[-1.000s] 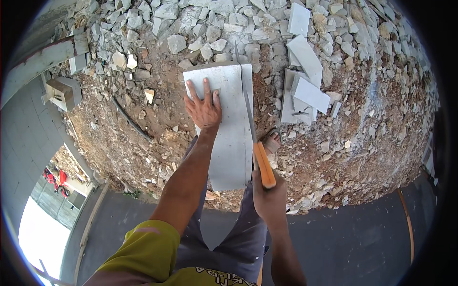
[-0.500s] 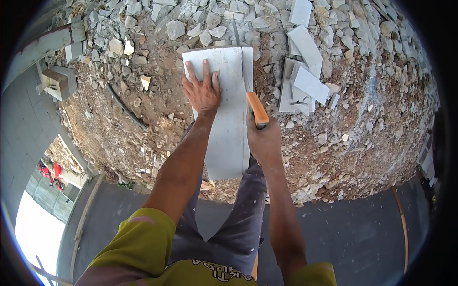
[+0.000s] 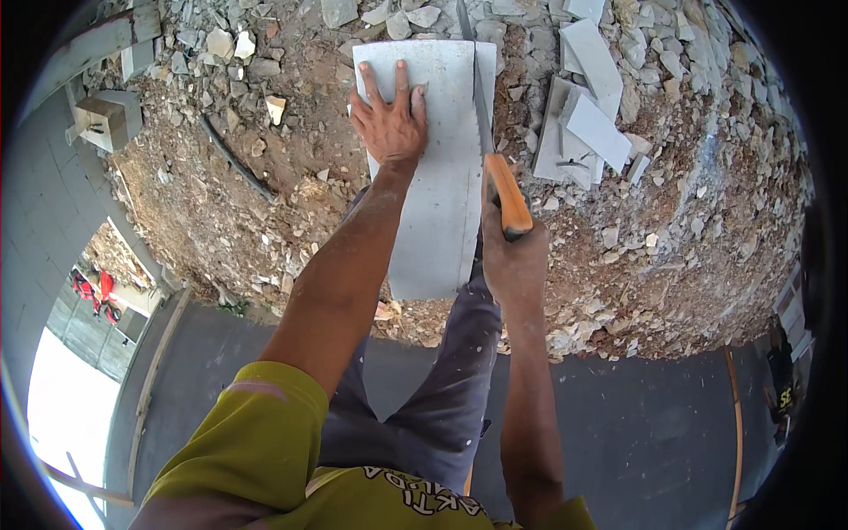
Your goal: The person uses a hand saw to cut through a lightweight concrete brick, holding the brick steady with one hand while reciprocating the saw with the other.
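A long light-grey block (image 3: 439,212) lies lengthwise in front of me, its near end by my legs. My left hand (image 3: 389,128) rests flat on its upper face near the far left corner, fingers spread. My right hand (image 3: 515,261) is wrapped round the orange handle of a handsaw (image 3: 509,190). The saw's long blade points away from me along the block's right side, in a lengthwise cut with a narrow strip to its right. How deep the blade sits is hidden.
Grey offcut slabs (image 3: 596,132) are piled on the rubble to the right. Broken stones (image 3: 424,16) cover the far ground. A dark bent rod (image 3: 234,159) lies on the soil at left. Behind the rubble's near edge stretches a dark grey floor (image 3: 618,424); a red motorbike (image 3: 106,287) stands far left.
The view has shifted, so the block and rubble sit higher and further right. My right hand and saw remain at the cut; my left hand keeps its place on the block.
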`<state>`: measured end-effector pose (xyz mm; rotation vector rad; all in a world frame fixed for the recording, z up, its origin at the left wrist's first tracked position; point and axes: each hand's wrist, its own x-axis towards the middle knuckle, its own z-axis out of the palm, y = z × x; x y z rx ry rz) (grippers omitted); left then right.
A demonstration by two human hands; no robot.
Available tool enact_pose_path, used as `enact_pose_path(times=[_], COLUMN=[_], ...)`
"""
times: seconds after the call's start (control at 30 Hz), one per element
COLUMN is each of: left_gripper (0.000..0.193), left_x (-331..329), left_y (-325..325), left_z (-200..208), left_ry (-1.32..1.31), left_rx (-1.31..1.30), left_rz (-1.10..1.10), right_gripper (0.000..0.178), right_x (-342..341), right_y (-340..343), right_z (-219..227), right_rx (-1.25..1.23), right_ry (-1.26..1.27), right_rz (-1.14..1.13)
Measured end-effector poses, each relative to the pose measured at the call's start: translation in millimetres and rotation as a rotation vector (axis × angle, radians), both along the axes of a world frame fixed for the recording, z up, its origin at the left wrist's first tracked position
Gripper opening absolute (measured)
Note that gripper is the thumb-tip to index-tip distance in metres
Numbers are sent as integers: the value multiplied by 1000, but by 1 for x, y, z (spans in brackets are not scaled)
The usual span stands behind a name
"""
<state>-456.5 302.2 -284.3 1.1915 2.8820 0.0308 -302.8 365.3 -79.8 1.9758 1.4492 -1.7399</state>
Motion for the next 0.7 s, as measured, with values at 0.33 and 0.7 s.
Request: enact_pose_path(times=[0.33,0.7], left_gripper=[48,47], left_x=[14,-4], left_y=[21,11], left_z=[1,3], left_ry=[-51,-38], left_rx=[19,9], left_rz=[19,23], right_gripper=[22,21], right_x=[4,-2], right_y=[25,32], right_z=[0,30], right_rx=[-12,-11], right_ry=[-96,-13], right_rz=[41,21])
